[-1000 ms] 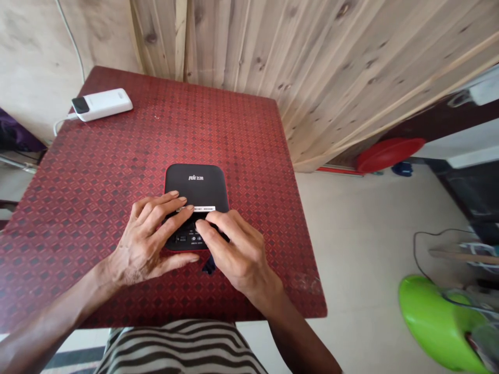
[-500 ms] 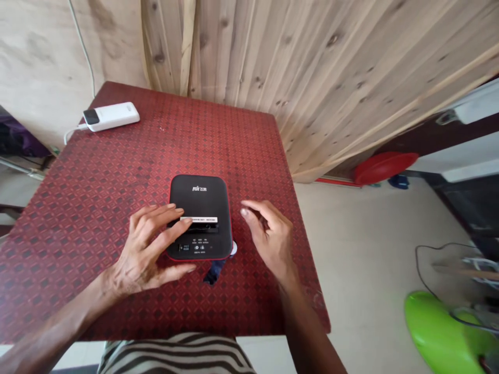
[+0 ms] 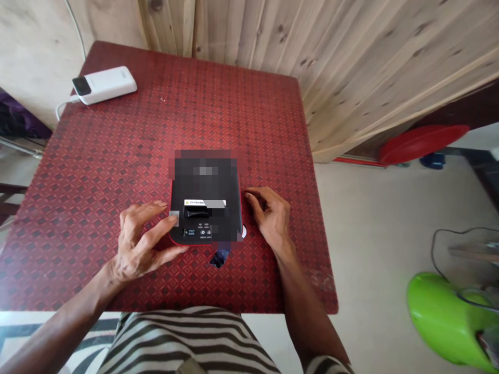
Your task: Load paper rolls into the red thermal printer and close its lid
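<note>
A flat black electronic device [image 3: 206, 189] with a red edge lies on the red patterned table [image 3: 167, 124]. Its upper and right parts are blurred by blocks. The uncovered part shows a white label strip [image 3: 194, 202], a dark slot and small ports. My left hand [image 3: 142, 239] is at its lower left corner, fingers apart, index fingertip by the left edge and thumb along the bottom edge. Just right of the device is my right hand [image 3: 271, 215], thumb and index together and the other fingers curled. A dark blue strap [image 3: 219, 257] and a white round piece [image 3: 244, 231] stick out from beneath.
A white power bank [image 3: 105, 84] with a cable lies at the table's far left corner. Wooden plank walls stand behind the table. On the floor to the right are a red basin [image 3: 423, 143] and a green plastic object [image 3: 444, 317].
My left fingers have drawn back from the device's face to its left edge. My right thumb and index have come together closer to the right edge. The view has tilted down.
</note>
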Tool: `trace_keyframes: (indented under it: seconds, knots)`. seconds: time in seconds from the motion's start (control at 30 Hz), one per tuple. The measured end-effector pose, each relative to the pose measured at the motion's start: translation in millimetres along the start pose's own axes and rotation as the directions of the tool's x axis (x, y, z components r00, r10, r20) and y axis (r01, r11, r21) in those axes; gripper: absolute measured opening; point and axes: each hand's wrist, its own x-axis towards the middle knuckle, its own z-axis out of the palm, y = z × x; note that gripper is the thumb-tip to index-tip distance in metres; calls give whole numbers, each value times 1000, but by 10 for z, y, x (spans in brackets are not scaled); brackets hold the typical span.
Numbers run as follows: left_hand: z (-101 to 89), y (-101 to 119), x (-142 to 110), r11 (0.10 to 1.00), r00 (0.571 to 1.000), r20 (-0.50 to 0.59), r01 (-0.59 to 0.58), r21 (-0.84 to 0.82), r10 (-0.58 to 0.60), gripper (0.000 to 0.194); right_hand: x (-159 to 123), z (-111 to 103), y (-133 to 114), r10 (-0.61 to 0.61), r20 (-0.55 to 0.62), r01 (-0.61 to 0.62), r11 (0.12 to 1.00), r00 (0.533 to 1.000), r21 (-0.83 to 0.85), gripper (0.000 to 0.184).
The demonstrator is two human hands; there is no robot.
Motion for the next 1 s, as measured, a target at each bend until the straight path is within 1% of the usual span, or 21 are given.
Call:
trace_keyframes:
  seconds: [0.07,0.23,0.43,0.53,0.6,0.67,0.77,0.83,0.9,0.97,1.0]
  knots:
    - [2,0,9,1000,1000,1,24,-11,-24,72,-3,-1,5,-11,6,11,1000,1000,-5,24]
    - [-5,-13,-12,997,997,10,72,-27,-71,62,-8,4,12,-21,7,21,1000,1000,-4,23]
    - [-8,-11,44,986,994,18,113,-123,-112,60,-11,5,14,-39,-10,39,999,999,4,21]
    - [-21,4,91,975,990,15,144,-168,-143,52,-12,6,14,-37,-14,37,999,999,4,21]
    - [-30,7,107,965,984,41,178,-191,-174,44,-11,16,27,-34,-12,34,999,999,3,21]
    - [-33,1,102,959,981,55,192,-208,-185,40,-11,29,48,-29,-11,29,1000,1000,0,21]
    - [-17,-20,66,959,984,57,179,-221,-171,49,-13,8,43,-8,1,8,1000,1000,0,21]
    - [0,-33,35,963,986,65,165,-212,-155,56,-13,-64,-48,-18,-22,18,1000,1000,7,20]
    - [16,-37,9,970,990,51,142,-196,-135,62,-1,-175,-244,-82,-68,82,997,994,0,15]
    - [25,-33,-8,976,992,26,126,-177,-123,66,42,-273,-525,-211,-73,209,977,975,-28,10]
    - [27,-29,-15,979,993,16,120,-167,-119,68,82,-298,-679,-299,-38,297,954,954,-39,10]
